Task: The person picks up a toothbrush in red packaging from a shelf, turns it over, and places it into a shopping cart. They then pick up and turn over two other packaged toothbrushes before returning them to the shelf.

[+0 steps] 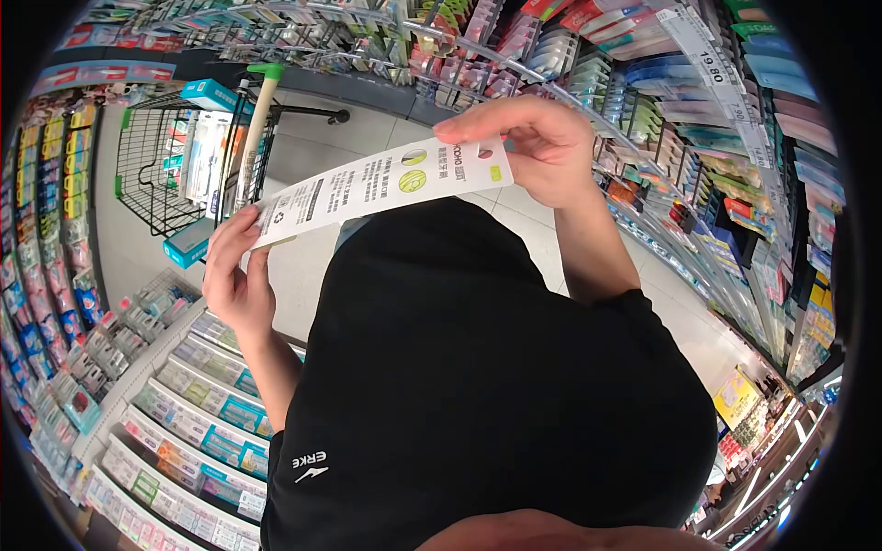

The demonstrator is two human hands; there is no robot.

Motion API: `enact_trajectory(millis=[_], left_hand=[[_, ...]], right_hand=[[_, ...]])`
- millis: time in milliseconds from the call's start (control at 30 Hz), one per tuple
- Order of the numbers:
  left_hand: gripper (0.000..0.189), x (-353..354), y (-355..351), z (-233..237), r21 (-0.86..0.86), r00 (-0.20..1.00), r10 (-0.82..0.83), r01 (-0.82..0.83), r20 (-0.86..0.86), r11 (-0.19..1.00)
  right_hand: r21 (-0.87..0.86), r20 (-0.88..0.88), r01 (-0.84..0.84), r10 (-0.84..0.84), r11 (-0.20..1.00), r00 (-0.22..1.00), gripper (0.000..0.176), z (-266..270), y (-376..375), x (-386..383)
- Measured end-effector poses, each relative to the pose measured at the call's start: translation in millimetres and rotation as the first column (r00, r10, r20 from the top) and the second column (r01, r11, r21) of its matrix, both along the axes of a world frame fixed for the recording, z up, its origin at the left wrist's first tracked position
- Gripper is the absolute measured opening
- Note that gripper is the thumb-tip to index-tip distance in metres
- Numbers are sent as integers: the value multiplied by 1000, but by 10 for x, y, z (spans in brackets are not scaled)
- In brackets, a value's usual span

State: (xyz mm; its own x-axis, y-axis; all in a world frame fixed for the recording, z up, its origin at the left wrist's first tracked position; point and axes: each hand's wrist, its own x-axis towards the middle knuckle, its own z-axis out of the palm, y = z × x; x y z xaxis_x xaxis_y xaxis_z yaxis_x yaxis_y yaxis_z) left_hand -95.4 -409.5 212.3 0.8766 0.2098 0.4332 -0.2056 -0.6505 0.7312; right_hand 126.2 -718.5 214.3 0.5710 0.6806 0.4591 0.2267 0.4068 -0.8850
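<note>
A long white toothbrush package (372,188) is stretched between my two hands, its printed back turned up toward me. Green round pictures and dark lettering cover the card. My left hand (237,275) pinches its lower left end between thumb and fingers. At the upper right end, my right hand (542,151) grips the card, fingers along the top edge and thumb tucked partly behind. The card slopes up from left to right and bows slightly. Its front side is hidden from me.
A black wire shopping cart (152,188) with green trim stands ahead left, holding teal and white boxes (213,138). Racks of hanging toothbrush packs (634,101) rise ahead and to the right. Stepped shelves of small boxes (188,413) lie close on my left.
</note>
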Motion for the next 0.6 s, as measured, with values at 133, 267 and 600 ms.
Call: enact_trajectory(millis=[133, 267, 600], left_hand=[[25, 27, 5, 35, 14, 991, 73, -75, 116, 997], [25, 25, -3, 25, 14, 991, 63, -65, 114, 998], [34, -123, -171, -112, -555, 933, -78, -141, -353, 820]], right_hand=[[41, 30, 0, -2, 999, 1000, 22, -45, 32, 7], [95, 9, 9, -10, 995, 1000, 20, -82, 41, -8], [-263, -543, 290, -390, 920, 744, 16, -18, 207, -104]])
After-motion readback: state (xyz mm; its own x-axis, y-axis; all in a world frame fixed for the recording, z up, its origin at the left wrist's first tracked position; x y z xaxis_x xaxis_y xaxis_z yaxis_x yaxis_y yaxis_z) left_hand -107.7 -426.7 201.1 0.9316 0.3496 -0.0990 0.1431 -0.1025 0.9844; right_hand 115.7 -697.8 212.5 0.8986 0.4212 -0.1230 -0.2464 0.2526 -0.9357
